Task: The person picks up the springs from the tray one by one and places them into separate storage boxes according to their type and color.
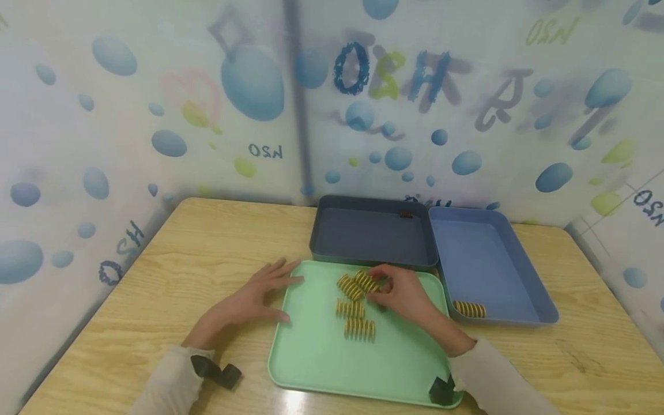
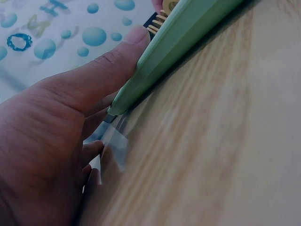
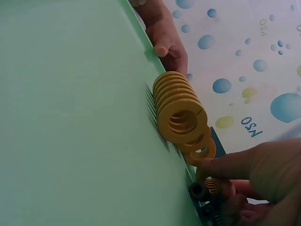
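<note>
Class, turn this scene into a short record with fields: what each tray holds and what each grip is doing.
Green tray: four yellow coil springs visible, one pinched
Navy tray: small dark spring, far right corner
Blue tray: one yellow spring, near left corner
Left grip: rests on the green tray's left rim
Right grip: pinches a yellow spring
Unclear: number of dark pieces beside the right grip
</note>
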The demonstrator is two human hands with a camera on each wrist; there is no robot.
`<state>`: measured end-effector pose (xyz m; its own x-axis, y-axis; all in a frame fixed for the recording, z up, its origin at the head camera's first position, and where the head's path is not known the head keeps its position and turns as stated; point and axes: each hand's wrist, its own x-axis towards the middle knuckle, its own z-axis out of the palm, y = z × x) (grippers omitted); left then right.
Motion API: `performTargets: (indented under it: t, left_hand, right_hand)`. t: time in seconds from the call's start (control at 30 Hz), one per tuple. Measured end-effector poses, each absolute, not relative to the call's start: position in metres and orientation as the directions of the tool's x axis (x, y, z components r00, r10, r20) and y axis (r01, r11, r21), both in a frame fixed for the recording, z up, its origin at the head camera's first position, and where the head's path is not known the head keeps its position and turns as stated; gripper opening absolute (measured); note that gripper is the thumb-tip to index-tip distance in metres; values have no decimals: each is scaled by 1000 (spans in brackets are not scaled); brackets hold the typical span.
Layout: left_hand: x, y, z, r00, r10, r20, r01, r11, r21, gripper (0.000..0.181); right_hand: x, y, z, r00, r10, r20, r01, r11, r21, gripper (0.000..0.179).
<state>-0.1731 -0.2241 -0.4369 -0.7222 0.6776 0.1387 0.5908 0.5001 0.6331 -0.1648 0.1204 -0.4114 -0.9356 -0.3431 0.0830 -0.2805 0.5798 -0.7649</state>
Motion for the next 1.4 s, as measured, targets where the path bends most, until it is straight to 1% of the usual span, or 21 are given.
performTargets:
  t: [0.2,0.43,0.83,1.17,1.4]
  left_hand:
    - [-173,-223,-434,-725,676,132,586,504,635,80]
    - [-171,-223,-434,-727,674,133,584,504,636,80]
    - [-172,-223,-435,-722,678,140,592,500,633,79]
    - [-173,-223,-436,-720,679,144,598,501,626,80]
    - [-173,-223,-436,-719,679,150,601,499,624,79]
  right_hand:
    - [-163,118,-410,-927,-358,111,-319,599,-734,40]
    - [-164,118,-412,-935,-338,107,-304,610,-732,36]
    - [-164,118,-414,-943,-308,126,-285,553,-783,29]
    - [-162,122,-403,-954,-276,115,-254,546,-798,31]
    - [-161,135,-386,-948,-276,160,-286,512,-810,34]
